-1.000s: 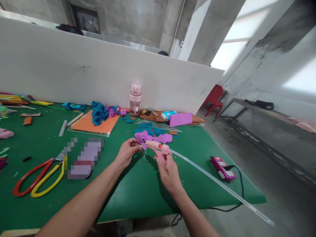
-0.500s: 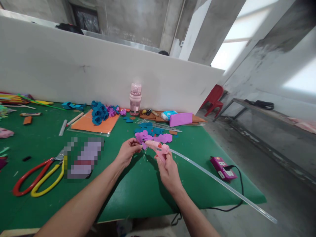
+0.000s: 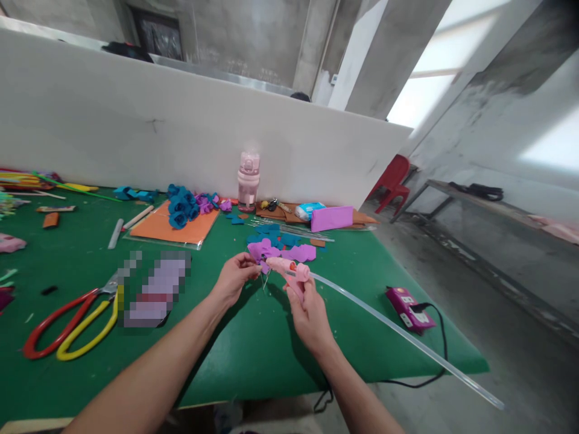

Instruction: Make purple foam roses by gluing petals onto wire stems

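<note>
The right hand (image 3: 309, 313) is gripping a pink glue gun (image 3: 289, 272) by its handle, the fingers wrapping closed around the grip, and the gun's nozzle is pointing left toward the other hand. A long clear glue stick (image 3: 407, 339) is running out of the back of the gun, slanting down to the right past the edge of the green table (image 3: 253, 349). The left hand (image 3: 234, 278) is pinching a small purple petal piece (image 3: 259, 254) between thumb and fingertips, the fingers curling closed on it; the piece is sitting at the tips of those fingers, just in front of the nozzle, and whether nozzle and piece are touching cannot be told. A thin wire stand under the nozzle is hanging down just above the table. Just beyond both hands, loose purple and blue cutouts (image 3: 289, 244) are lying on the table. Farther back, a pink water bottle (image 3: 248, 179) is standing against the white partition (image 3: 136, 120), with a cluster of blue and purple rolled flowers (image 3: 183, 205) resting on an orange sheet (image 3: 174, 228) to its left. To the left of the left forearm, scissors with red and yellow handles (image 3: 67, 328) are lying beside a pixelated patch. Near the right corner of the table, a purple power strip (image 3: 409, 308) is lying with a black cord plugged into it.
</note>
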`<state>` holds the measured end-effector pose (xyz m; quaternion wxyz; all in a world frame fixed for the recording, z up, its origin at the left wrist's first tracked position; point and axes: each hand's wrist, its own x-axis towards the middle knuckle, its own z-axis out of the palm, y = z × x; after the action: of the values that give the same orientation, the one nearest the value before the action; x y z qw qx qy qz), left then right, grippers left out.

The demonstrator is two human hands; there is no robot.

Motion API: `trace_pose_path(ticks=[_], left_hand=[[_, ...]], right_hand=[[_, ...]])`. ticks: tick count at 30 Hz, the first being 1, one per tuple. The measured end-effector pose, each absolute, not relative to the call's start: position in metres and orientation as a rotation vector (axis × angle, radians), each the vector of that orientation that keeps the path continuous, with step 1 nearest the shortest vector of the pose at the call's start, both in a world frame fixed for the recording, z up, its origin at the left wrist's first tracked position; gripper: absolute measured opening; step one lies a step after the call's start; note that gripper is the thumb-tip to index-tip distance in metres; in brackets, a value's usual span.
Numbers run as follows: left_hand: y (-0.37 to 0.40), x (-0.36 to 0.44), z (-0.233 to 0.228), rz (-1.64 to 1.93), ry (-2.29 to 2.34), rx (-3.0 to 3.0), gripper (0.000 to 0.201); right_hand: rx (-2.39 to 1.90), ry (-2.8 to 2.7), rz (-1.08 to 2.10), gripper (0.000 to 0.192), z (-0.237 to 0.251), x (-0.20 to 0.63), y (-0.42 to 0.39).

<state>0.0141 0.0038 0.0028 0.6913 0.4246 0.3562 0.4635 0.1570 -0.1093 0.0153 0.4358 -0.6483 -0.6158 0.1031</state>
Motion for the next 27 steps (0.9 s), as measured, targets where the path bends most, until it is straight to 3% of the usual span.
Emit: trace_pose_path(ticks=[22, 27], left_hand=[[0.0051, 0.0139, 0.0006, 1.033, 0.781, 0.947, 0.026], [0.0058, 0.0132, -0.0006, 1.034, 0.719, 0.918, 0.026]], right_hand=[[-1.609, -1.527, 0.316, 0.036, 0.0156, 0.1575, -0.1113], [-1.523, -1.366, 0.554, 0.034, 0.0186, 0.1605, -0.1150]])
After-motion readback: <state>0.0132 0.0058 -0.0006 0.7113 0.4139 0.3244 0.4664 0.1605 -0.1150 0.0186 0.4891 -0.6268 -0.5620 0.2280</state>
